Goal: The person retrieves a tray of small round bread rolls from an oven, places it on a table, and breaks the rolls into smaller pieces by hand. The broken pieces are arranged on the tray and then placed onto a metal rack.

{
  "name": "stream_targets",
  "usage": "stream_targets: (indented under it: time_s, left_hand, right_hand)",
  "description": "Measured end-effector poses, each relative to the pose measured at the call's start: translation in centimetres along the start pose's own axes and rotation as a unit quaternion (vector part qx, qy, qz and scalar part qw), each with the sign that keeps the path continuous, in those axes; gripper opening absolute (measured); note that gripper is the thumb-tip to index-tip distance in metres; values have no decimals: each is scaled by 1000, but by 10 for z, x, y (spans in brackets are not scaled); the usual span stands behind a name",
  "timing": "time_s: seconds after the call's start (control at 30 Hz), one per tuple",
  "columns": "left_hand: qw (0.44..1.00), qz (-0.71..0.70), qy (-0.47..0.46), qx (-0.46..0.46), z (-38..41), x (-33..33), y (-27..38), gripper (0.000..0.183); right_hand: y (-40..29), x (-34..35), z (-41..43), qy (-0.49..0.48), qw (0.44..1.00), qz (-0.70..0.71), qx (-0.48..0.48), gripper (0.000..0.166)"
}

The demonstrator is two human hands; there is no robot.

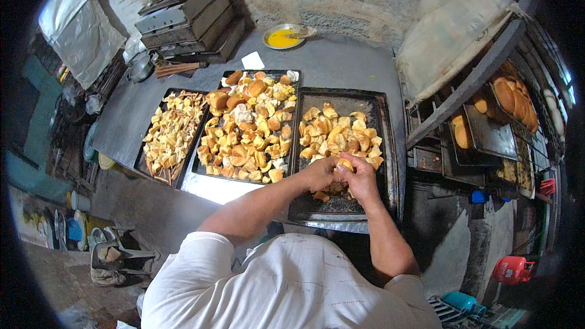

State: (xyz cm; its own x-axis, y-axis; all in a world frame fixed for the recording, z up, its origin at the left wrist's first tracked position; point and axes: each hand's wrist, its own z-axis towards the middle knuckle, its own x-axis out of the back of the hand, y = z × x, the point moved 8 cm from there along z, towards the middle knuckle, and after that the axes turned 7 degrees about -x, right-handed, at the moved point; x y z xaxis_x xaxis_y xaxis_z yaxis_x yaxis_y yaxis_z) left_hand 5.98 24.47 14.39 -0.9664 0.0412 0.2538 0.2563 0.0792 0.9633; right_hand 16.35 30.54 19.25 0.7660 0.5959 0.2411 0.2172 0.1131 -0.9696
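Observation:
Over the right-hand baking tray point(342, 208), my left hand point(320, 174) and my right hand point(361, 177) meet on a small piece of bread point(344, 163), pinched between their fingers. Torn bread chunks point(338, 133) with golden crust cover much of that tray; part of the pile is hidden under my hands. Beside it, the middle tray point(296, 83) carries more torn chunks, whole brown rolls point(257, 87) and some whiter crumb pieces point(242, 113). On the left tray point(142, 164), smaller bread pieces point(171, 121) lie over thin brown sticks point(165, 176).
Behind the trays stand a metal bowl of yellow liquid point(279, 39) with a brush, a white scraper point(252, 61) and stacked metal tins point(192, 20). A rack at right holds trays and bread loaves point(515, 100). Red point(512, 269) and teal gas cylinders point(459, 302) stand low at right.

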Motion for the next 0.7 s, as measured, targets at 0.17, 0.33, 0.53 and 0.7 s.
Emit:
stream_targets:
  time_s: [0.17, 0.33, 0.53, 0.7]
  left_hand:
    - [964, 260, -60, -15, -8, 9, 35, 43]
    - [994, 100, -33, -7, -21, 7, 43, 37]
    - [941, 250, 150, -173, -18, 21, 61, 26]
    - [904, 309, 162, -248, -22, 19, 97, 19]
  right_hand:
    - [-35, 8, -12, -50, 964, -261, -14, 27]
    - [-46, 2, -10, -57, 965, -248, 57, 22]
    - [-6, -5, 5, 11, 995, 70, -67, 24]
    - [45, -13, 27, 121, 878, 396, -242, 19]
